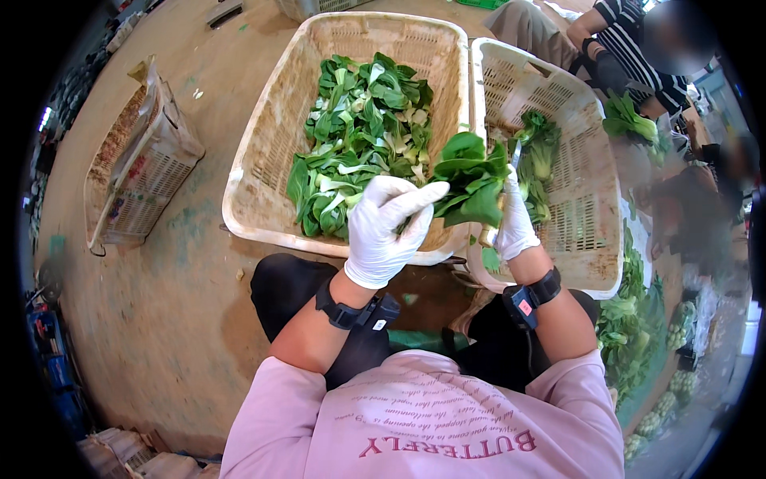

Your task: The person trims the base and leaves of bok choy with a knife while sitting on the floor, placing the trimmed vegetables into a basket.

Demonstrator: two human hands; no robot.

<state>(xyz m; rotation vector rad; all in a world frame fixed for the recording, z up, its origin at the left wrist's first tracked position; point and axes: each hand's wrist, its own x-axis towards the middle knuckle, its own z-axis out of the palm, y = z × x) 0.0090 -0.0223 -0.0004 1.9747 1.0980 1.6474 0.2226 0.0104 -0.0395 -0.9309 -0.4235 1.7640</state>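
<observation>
1. Two gloved hands work one leafy green bunch (471,180), held above the gap between two baskets.
2. Left hand (383,231) pinches its stem; index finger stretched out.
3. Right hand (515,223) is closed around a small knife (515,156); best kept angled away from the fingers.

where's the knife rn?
Head view, right of centre: the knife sits in the gloved right hand, blade up beside the held leafy bunch, over the rim of the right basket.

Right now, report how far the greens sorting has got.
Done: the left basket holds a loose heap of leafy greens. In hand: the left hand and right hand hold one leafy bunch. Left: a few greens in the right basket.
</observation>
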